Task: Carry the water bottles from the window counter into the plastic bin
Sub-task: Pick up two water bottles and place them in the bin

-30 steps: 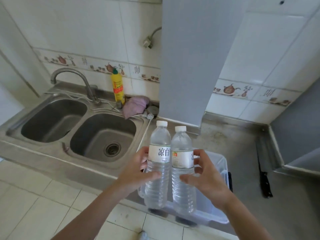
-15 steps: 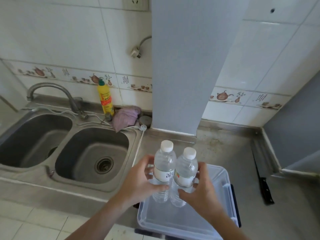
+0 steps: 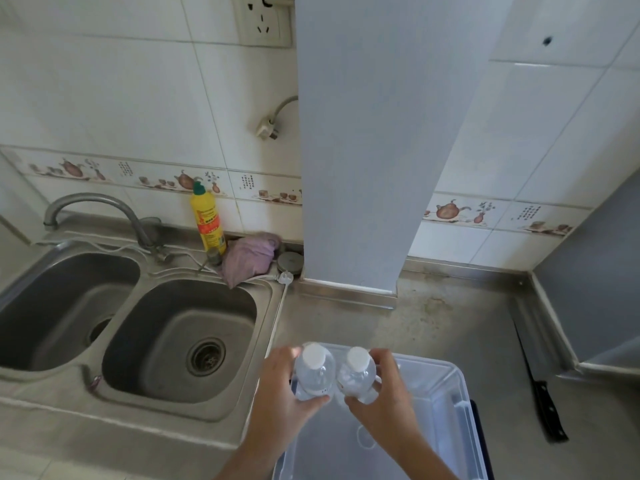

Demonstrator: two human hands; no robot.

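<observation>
Two clear water bottles with white caps stand upright side by side inside the far left corner of the clear plastic bin (image 3: 457, 386). My left hand (image 3: 280, 393) is wrapped around the left water bottle (image 3: 315, 370). My right hand (image 3: 384, 400) grips the right water bottle (image 3: 358, 374). The bottles touch each other. I see them from above, so their lower parts are hidden by my fingers. The bin sits on the steel counter just right of the sink.
A double steel sink (image 3: 180, 334) with a tap (image 3: 93, 209) lies to the left. Behind it stand a yellow detergent bottle (image 3: 207, 220) and a purple cloth (image 3: 251, 258). A black-handled knife (image 3: 543, 400) lies on the counter at right. A grey wall column (image 3: 367, 140) rises behind the bin.
Both hands lowered the two bottles from above the bin down into it. The view tilted up toward the wall as I stepped closer.
</observation>
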